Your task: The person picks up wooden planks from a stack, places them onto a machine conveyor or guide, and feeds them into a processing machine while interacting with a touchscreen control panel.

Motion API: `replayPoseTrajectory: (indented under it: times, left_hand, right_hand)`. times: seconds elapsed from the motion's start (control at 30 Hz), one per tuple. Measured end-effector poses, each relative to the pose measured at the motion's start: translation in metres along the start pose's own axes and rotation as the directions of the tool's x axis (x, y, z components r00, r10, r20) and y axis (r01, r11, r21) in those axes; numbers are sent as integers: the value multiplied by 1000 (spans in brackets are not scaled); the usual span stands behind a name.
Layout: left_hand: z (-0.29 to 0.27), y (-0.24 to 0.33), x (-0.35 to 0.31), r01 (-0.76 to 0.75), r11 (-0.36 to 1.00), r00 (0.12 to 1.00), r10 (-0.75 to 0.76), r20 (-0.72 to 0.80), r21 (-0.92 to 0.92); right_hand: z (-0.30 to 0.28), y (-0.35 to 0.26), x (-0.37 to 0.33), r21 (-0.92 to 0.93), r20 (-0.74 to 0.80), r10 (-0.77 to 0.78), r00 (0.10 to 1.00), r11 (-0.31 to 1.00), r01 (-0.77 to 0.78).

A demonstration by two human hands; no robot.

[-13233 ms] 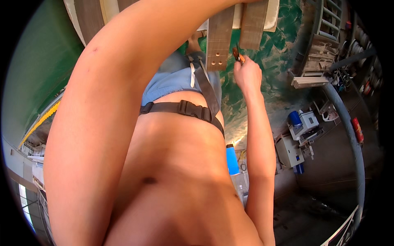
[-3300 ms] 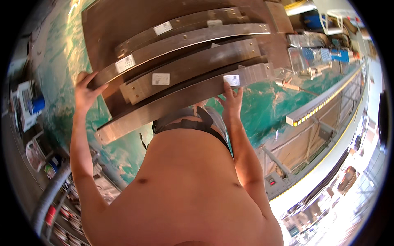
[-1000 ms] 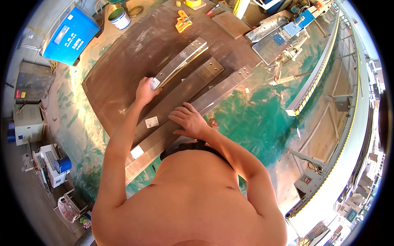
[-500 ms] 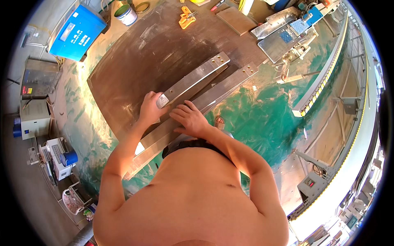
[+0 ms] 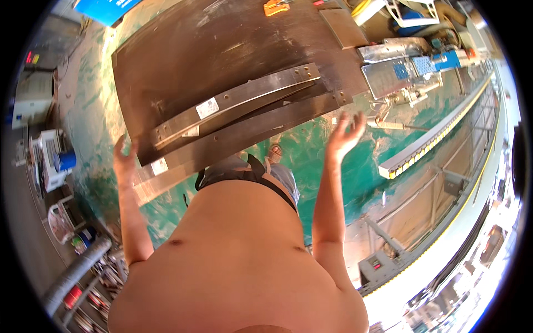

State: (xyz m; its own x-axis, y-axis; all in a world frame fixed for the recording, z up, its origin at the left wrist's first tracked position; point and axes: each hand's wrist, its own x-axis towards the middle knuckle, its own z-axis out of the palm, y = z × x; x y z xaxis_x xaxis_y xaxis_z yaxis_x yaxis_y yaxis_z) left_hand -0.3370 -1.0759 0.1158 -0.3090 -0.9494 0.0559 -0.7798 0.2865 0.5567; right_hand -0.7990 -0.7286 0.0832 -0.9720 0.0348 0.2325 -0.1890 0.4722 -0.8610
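Observation:
Two long steel bars with drilled holes lie slantwise, side by side, at the front of a brown tabletop (image 5: pixel 177 55). The far bar (image 5: pixel 261 89) carries a white label on top. Along the table's front edge runs the near bar (image 5: pixel 239 133), with another label toward its left end. My left hand (image 5: pixel 125 158) is raised with fingers apart, just left of the near bar's left end, holding nothing. Beyond the bars' right ends, my right hand (image 5: pixel 344 139) is lifted with its fingers spread, apart from the steel and without anything in it.
An orange tool (image 5: pixel 276 7) and a flat brown plate (image 5: pixel 344 29) lie at the table's far side. To the right stand a machine with a metal plate (image 5: pixel 383 80) and a long beam (image 5: pixel 438 136). White equipment (image 5: pixel 49 158) stands at left on the green floor.
Both hands have come off the bars and moved apart, the left one leftward, the right one rightward. The far bar now lies further left, with its label uncovered.

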Motion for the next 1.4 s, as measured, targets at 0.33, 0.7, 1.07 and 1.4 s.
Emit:
replayPoseTrajectory:
  times: [0.33,0.7,1.07,1.4]
  left_hand:
    - [-49,-104,-109,723,507,656,-716,238,-469]
    - [-68,-132,-125,782,369,614,-598,516,-502]
    - [-78,-137,-132,694,372,715,-261,648,-616]
    - [-58,-160,-137,706,343,677,-584,448,-619]
  right_hand:
    - [38,62,106,273,826,300,477,527,-805]
    - [40,0,95,-105,818,381,430,835,-541]
    - [20,11,91,-78,783,422,457,795,-601]
    - [7,43,89,124,781,333,529,747,-653]
